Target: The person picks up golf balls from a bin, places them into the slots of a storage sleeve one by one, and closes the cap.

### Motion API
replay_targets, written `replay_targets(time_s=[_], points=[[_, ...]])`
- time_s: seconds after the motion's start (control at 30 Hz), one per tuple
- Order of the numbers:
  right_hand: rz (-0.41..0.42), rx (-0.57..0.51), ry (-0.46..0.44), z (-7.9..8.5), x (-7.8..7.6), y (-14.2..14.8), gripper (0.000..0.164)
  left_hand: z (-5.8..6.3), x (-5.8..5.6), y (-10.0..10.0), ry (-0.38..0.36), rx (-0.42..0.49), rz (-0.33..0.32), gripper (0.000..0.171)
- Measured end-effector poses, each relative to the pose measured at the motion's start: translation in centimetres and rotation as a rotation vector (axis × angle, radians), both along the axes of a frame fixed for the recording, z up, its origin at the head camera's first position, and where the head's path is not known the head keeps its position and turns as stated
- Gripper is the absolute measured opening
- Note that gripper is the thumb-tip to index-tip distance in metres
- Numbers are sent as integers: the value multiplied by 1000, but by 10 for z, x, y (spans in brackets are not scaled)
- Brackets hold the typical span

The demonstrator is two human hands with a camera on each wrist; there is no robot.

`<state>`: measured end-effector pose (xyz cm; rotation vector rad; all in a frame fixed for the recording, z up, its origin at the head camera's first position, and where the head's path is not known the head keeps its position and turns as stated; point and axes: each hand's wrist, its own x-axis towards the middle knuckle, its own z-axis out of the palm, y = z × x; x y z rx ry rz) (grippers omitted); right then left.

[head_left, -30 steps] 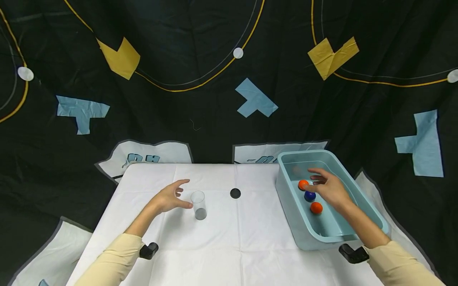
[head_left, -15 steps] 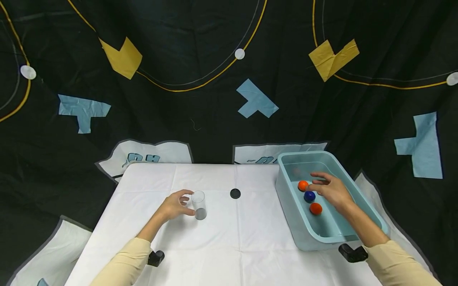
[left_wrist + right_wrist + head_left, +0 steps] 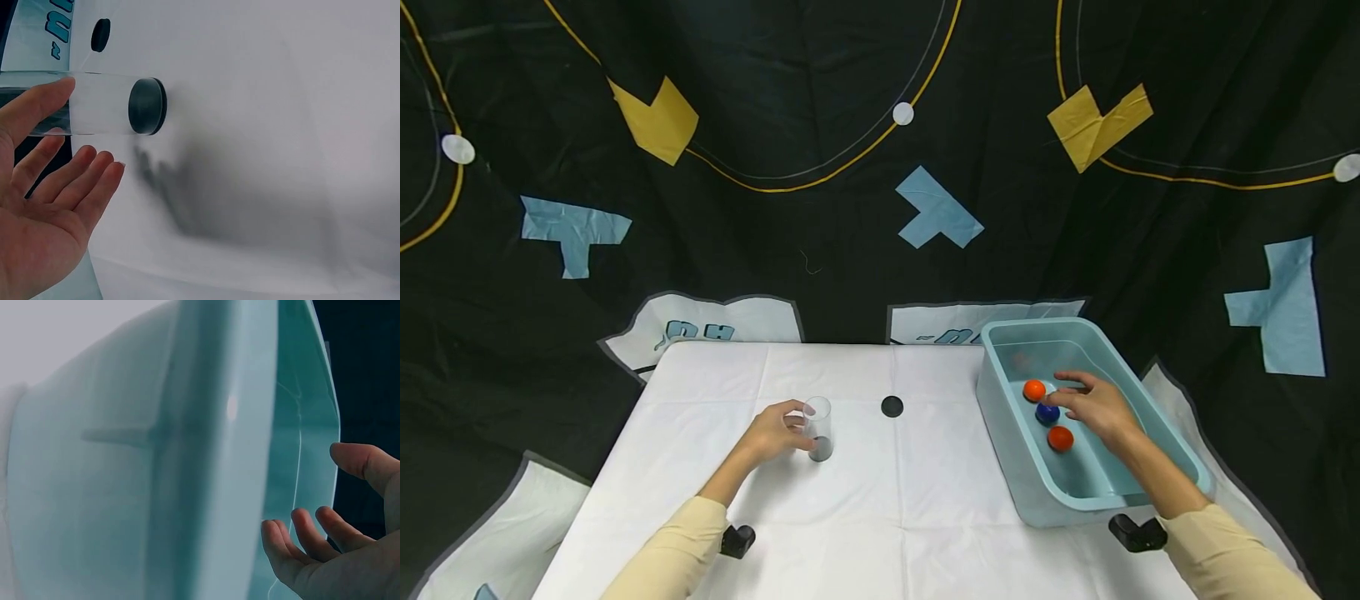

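A clear straight-sided cup (image 3: 819, 423) stands upright on the white table, with a dark round disc (image 3: 148, 106) at its base. My left hand (image 3: 772, 432) is at its left side, thumb and index finger around the wall; in the left wrist view the thumb (image 3: 49, 100) lies across the near side and the other fingers spread loosely. My right hand (image 3: 1099, 408) hovers over a light blue bin (image 3: 1011, 450), fingers loosely bent and holding nothing. Below it in the bin lie two orange balls (image 3: 1061, 439) and a dark blue ball (image 3: 1047, 414), partly covered by a fingertip.
Another flat black disc (image 3: 892, 407) lies on the table (image 3: 850, 533) between the cup and the bin. The bin's high wall (image 3: 237, 450) rises beside my right hand. A black cloth (image 3: 820, 250) with coloured tape shapes hangs behind the table.
My left hand has moved right and down to the cup, its thumb and index finger closing in around it. The cup's rim has shifted slightly. My right hand has lowered a little over the bin.
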<state>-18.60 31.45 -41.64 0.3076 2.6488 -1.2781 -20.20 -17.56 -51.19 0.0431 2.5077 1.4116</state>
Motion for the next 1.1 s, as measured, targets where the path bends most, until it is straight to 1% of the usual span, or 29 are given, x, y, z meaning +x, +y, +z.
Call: replay_targets(time_s=[0.2, 0.43, 0.5, 0.63, 0.77, 0.93, 1.1], points=[[-24, -4, -27, -1, -2, 1, 74, 4, -4, 6, 11, -26, 4, 45], [-43, 4, -43, -3, -4, 4, 75, 7, -8, 10, 29, -54, 8, 41], [-41, 4, -39, -3, -5, 7, 74, 10, -10, 12, 32, -52, 6, 41], [-14, -4, -31, -1, -7, 11, 74, 20, -14, 13, 10, -46, 7, 44], [8, -19, -51, 4, -11, 18, 75, 29, -16, 15, 0, -49, 5, 44], [17, -16, -122, 15, -18, 28, 79, 36, -17, 18, -1, -37, -6, 45], [18, -42, -167, 21, -28, 38, 73, 42, -17, 22, 31, -41, -37, 42]])
